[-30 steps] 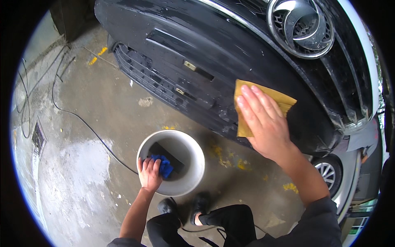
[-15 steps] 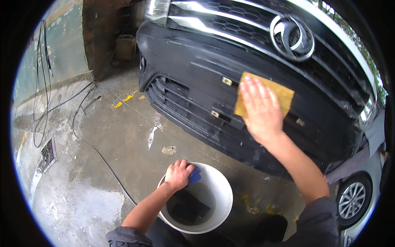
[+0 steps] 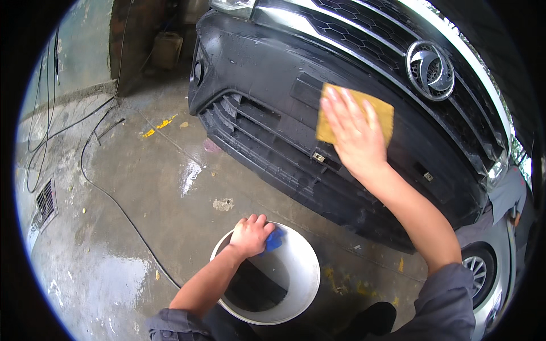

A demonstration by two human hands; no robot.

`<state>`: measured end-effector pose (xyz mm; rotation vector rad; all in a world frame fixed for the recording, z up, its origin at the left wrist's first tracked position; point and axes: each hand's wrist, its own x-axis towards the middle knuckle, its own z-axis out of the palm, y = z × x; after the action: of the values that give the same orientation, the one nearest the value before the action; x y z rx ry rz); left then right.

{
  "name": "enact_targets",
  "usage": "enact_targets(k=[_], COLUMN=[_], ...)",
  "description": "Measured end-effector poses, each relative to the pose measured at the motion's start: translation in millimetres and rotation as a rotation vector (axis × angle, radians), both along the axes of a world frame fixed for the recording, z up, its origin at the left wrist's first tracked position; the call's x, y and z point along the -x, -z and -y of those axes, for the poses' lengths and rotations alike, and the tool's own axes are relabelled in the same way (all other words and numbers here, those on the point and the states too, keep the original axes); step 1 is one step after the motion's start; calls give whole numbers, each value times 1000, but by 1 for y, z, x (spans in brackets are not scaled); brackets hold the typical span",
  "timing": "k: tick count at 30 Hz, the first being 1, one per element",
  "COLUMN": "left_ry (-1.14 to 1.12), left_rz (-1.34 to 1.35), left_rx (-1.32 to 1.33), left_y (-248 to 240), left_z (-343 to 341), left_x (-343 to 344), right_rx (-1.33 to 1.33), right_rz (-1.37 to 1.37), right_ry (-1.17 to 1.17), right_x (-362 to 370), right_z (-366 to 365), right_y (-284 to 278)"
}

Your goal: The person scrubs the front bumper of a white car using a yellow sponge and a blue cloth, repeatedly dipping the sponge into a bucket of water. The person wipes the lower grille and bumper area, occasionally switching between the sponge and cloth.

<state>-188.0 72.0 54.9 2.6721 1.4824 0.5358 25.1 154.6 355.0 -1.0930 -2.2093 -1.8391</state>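
Observation:
My right hand [image 3: 358, 139] lies with its fingers stretched over a square yellow cloth [image 3: 380, 116], pressing it to the black front bumper [image 3: 250, 62] of a car. The thumb is hidden. My left hand [image 3: 250, 234] is closed over the far rim of a white bucket [image 3: 307, 278], which stands below the bumper. Something blue [image 3: 274, 240] shows by its fingertips, inside the rim; its kind is unclear. Dark shadow or dark contents fill the bucket's lower part. Drops and wet streaks mark the bumper, and small metal clips [image 3: 319, 157] sit in it.
Above the bumper is the grille with a round chrome emblem [image 3: 430, 70]. A black hose [image 3: 116, 204] crosses the wet concrete floor on the left, near a drain grate [image 3: 46, 200]. A jerrycan [image 3: 166, 50] stands at the back. Another person [image 3: 506, 196] and a car wheel [image 3: 476, 275] are at right.
The view has shifted slightly. My right hand and the yellow cloth have slid up and left across the bumper, covering one clip. My left hand stays on the bucket's rim.

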Motion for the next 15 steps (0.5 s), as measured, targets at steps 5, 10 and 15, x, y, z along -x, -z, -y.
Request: enact_targets(k=[5,10,15], left_ry=[70,23,33], left_rz=[63,45,61], left_rx=[-103,-16,-55], left_y=[3,1,3], left_z=[-6,5,-5], left_x=[-22,11,-11], right_rx=[-64,100,-56], right_rz=[70,-16,18], right_ry=[4,-83,46], right_x=[56,-16,15], right_z=[-40,11,-15], right_y=[-9,-4,-4])
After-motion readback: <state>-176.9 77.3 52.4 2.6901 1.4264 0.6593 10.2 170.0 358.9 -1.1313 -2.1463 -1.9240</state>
